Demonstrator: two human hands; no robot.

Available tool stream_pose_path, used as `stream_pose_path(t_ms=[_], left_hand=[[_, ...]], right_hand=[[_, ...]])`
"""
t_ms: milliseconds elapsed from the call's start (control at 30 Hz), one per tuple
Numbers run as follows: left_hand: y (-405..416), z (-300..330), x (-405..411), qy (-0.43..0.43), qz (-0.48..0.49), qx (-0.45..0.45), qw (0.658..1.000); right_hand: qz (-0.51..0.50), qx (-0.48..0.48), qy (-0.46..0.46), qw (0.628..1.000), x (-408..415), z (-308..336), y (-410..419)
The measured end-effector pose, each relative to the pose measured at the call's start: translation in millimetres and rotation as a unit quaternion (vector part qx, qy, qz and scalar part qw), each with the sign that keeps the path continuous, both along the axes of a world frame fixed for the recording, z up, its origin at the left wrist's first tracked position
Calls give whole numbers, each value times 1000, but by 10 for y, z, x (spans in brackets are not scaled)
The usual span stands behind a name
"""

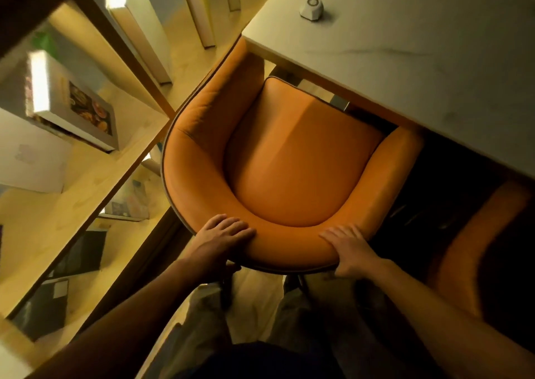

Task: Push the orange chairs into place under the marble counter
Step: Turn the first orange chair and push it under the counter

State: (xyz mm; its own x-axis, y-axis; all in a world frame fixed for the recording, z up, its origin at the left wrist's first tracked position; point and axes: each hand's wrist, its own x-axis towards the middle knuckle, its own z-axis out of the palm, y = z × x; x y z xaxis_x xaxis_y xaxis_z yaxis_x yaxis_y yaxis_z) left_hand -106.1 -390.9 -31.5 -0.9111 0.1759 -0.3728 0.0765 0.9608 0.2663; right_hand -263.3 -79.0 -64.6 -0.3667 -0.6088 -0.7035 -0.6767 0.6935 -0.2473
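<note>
An orange leather chair (289, 158) with a curved backrest fills the middle of the head view, seen from above. The front of its seat and its armrests reach just under the edge of the pale marble counter (419, 60) at upper right. My left hand (223, 235) grips the top of the backrest on its left side. My right hand (351, 248) grips the same backrest on its right side. A second orange chair (474, 245) stands at the right, partly in shadow beside the counter.
A small white device (311, 8) sits on the counter top. Wooden shelves (95, 182) holding books and boxes run along the left, close to the chair. My legs stand on the wooden floor (254, 300) directly behind the chair.
</note>
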Motion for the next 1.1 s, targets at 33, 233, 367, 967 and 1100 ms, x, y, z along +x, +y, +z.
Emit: stream_pose_path(t_ms=[33,233,367,967,1100], left_hand=[[-30,-15,-16,9,-18,4,1000],[-180,-122,-31,-24,-11,-1,1000],[-352,-108,-85,-21,-69,-8,997],[-603,-352,-465,11,-227,20,974],[-633,-389,-547,14,-233,29,972]], right_hand=[[-18,-12,-5,1000,48,25,-49],[-57,-105,34,992,556,49,-487],[-102,-104,81,986,935,149,-1048],[-176,-179,110,962,943,32,-1378],[-172,-181,100,963,849,25,-1391]])
